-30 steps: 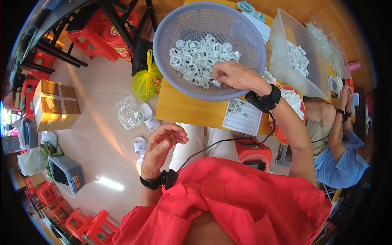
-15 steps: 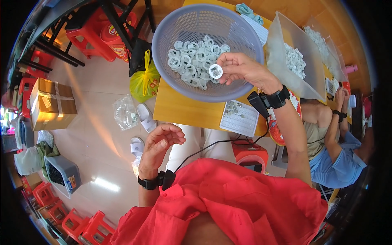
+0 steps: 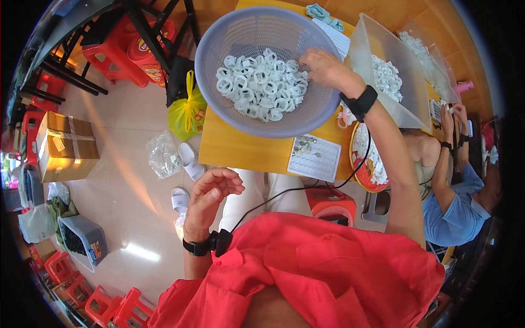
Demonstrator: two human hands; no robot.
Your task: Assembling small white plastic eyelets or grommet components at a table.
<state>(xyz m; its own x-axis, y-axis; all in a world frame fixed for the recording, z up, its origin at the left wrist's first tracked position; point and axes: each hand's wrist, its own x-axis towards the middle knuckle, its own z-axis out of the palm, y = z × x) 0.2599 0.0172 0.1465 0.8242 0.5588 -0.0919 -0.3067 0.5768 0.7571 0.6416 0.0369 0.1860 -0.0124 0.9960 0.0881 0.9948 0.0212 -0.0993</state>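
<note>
Curled, blurred fingers (image 3: 308, 59) hide from my view whether the seated person's bare right grip (image 3: 329, 70) holds anything.

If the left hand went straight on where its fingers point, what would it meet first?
The left hand would probably meet the wearer's own white trouser leg, first to its right in the picture. Depth is unclear, so it might pass above.

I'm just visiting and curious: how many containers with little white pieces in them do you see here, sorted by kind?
Round grey mesh basket: 1
Clear plastic bins: 2
Red round bowl: 1
Total: 4
</note>
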